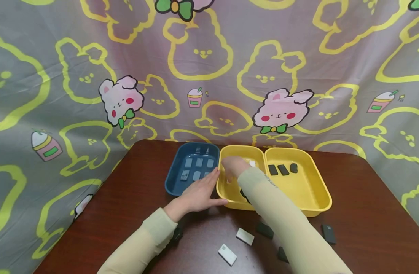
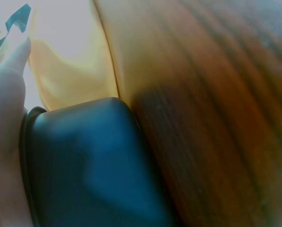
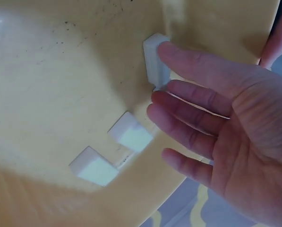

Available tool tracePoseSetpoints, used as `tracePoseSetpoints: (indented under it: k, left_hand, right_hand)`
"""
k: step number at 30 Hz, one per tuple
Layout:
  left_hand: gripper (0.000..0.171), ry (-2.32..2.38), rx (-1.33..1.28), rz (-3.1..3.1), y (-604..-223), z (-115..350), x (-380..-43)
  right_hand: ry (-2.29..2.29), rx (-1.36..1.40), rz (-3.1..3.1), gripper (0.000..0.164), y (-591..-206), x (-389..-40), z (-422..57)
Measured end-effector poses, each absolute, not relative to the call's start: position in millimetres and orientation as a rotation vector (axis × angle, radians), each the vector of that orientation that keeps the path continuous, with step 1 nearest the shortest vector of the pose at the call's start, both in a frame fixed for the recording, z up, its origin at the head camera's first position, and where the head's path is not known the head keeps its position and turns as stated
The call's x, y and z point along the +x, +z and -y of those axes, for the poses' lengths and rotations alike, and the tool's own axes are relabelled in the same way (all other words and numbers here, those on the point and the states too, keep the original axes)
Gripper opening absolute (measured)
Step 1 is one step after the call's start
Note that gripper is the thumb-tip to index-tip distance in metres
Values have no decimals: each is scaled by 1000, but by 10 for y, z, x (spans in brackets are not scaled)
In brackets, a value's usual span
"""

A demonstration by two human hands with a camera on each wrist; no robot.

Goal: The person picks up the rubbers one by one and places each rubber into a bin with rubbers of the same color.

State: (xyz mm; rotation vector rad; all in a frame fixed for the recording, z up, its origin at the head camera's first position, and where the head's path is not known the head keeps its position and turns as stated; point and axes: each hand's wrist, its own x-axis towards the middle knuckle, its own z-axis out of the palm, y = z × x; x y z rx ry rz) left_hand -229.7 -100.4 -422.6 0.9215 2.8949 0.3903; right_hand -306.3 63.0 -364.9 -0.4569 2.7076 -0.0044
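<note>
Inside the middle yellow bin (image 1: 236,204), my right hand (image 1: 234,167) pinches a small white block (image 3: 152,61) between thumb and index finger, as the right wrist view shows. The block stands upright near the bin wall, and its lower end may touch the floor of the bin. Beside it lie a white block (image 3: 130,133) and another white block (image 3: 94,166). My left hand (image 1: 199,194) rests across the adjoining rims of the blue bin (image 1: 169,184) and the yellow bin, fingers straight and thumb spread. My right forearm hides part of the yellow bin.
Several pale pieces (image 1: 199,162) lie in the blue bin. The right yellow bin (image 1: 315,190) holds dark pieces (image 1: 283,169). In front lie a white block (image 1: 227,254), another white block (image 1: 245,236) and a dark block (image 1: 328,234). A patterned curtain (image 1: 209,95) hangs behind the table.
</note>
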Motion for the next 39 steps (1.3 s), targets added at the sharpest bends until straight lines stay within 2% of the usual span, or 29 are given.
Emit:
tracePoseSetpoints:
  k: [6,11,15,22,29,36,39]
  left_hand:
    - [109,388,932,-2891,-4238,1009,-2295]
    - [108,386,936,-2893,-4243,1015,-2283]
    - [108,375,923,-2895,-4246,1012,-2278]
    - [109,365,899,-2890,-4234,993,-2292]
    - [108,374,894,-2894,-4211,1002,-2288]
    - [106,400,879,-2900,-4206,978,-2273]
    - [104,417,872,-2903,-4205,964,-2269]
  right_hand:
    - [17,-462,-2708,40,-3659,-3098,-656]
    - [67,-514,-2731,30,-3569,-3109,-658]
    - [140,-632,-2779,18,-3420,-3096,-675]
    - [206,-938,-2944,22,-3114,-2942,-891]
    - [209,-1363,-3003,26,-3109,-2571,-1136]
    - [653,-1718,-2877,34,-3158,-1990,-1205]
    - [735,-1824,-2804,44,-3210,-1745,-1264]
